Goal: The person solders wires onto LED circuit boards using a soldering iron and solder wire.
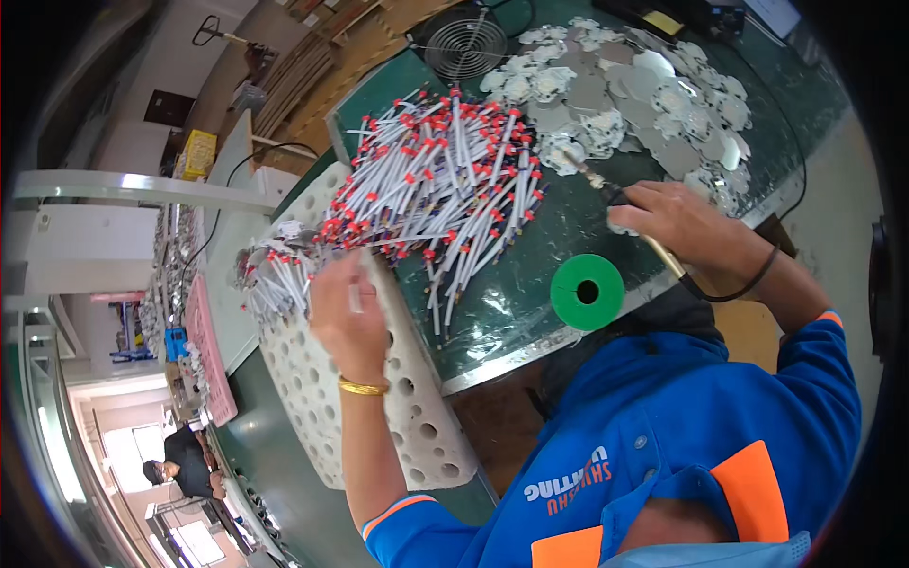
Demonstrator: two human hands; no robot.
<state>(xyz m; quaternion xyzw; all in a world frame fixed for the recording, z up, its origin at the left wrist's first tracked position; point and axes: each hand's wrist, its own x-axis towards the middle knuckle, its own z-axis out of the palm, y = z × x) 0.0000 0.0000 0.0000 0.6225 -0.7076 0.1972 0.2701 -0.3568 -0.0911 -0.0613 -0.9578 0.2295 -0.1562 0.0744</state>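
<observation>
My right hand (677,222) is closed around a soldering iron (666,254), whose tip reaches toward a heap of round white and grey boards (653,90). A dark cord runs from the iron's rear end past my wrist. My left hand (348,308) is curled and blurred at the near left edge of a large pile of white-sleeved wires with red ends (436,170). Whether its fingers grip a wire cannot be made out. Below the pile, a green round spool (562,310) with a dark centre hole sits near the front edge of the green table (488,327).
A white block full of round holes (421,431) lies under my left forearm. A smaller bunch of wires (284,284) rests at its far end. Behind the pile stands a round-grilled fan (464,47). A pink rack (206,350) and another person (189,459) are at the left.
</observation>
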